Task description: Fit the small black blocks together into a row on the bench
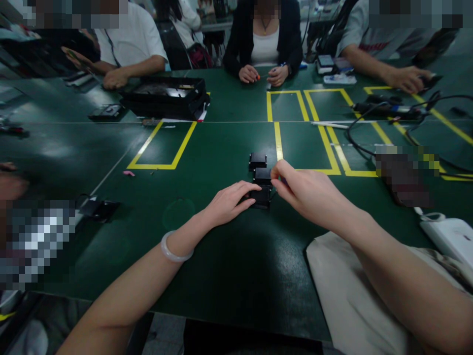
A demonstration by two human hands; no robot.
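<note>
Three small black boxes [257, 160] stand in a short column on the green table, running away from me. My left hand [232, 199] comes in from the left, its thumb and fingers gripping the left side of the nearest black box [263, 198]. A pale bangle [176, 248] circles my left wrist. To the right of the boxes, my right hand [301, 190] is closed in a pinch beside the middle black box [263, 175]. Whatever lies between its fingertips is hidden or too small to name.
Yellow tape outlines [153, 167] mark the table [225, 276]. A black tray [166, 96] stands at the back left. Black cables [349, 135] and a white power bank [449, 236] lie to the right, above a beige cloth [332, 276]. Several people sit around, some handling things.
</note>
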